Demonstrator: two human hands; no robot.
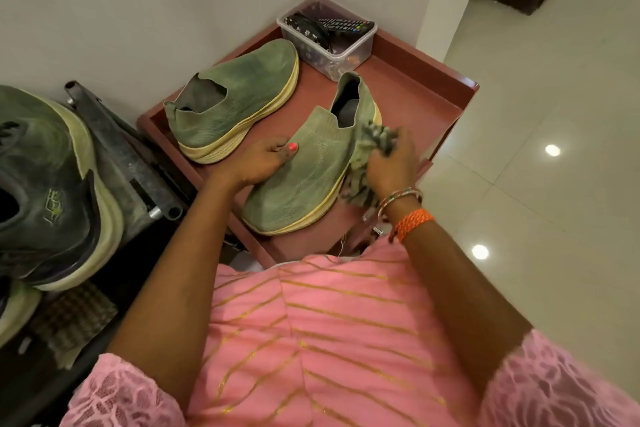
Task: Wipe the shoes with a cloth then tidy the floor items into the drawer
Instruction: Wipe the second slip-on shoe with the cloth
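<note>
The right hand (393,159) and the crumpled grey-green striped cloth (372,149) it grips are motion-blurred, so the finger positions are unclear. The cloth covers the three-o'clock side of the near olive-green knit slip-on shoe (304,170). At nine o'clock, the dark green lace-up sneaker (52,191) is cut off by the frame's edge. Small items in the clear plastic box (332,45) at twelve o'clock are too small to identify.

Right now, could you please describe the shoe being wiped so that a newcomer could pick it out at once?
Find the reddish-brown tray in the wall corner; two green slip-on shoes sit on it. The wiped shoe is the nearer one, its opening towards the clear plastic box. Unlike the other shoe, the left hand holds it and the right hand presses a cloth against its side.
</note>
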